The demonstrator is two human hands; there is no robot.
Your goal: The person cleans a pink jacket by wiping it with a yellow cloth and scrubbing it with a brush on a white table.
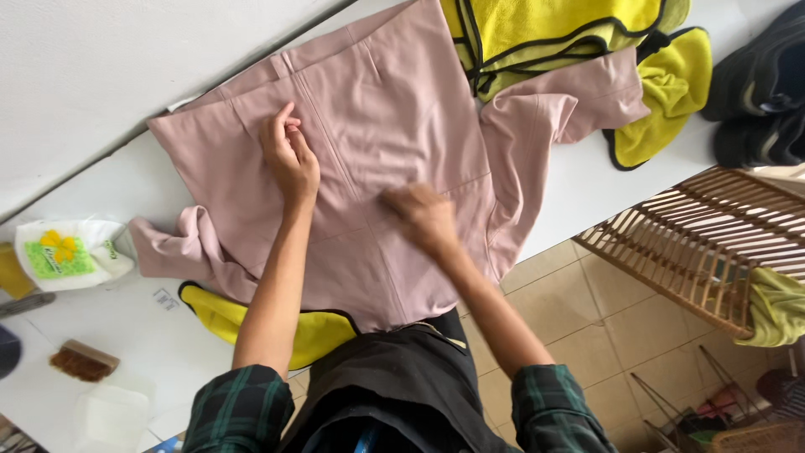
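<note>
White table (101, 180) against a white wall (101, 59); beige tiled floor (587, 327).

Head view. One package: a soft white bag (71, 254) at the left edge of the white table (587, 180), lying on its side, rumpled, its top bunched. Its face carries a bright green panel with a yellow flower shape above it. Bag sits just left of a pink cloth's (369, 159) trailing corner, not clearly touching it.

One label: a small pale sticker (164, 299) flat on the table, below the bag and near a yellow cloth (251, 323). Dark marks on it, too small to make out.

No signs or screens seen.
</note>
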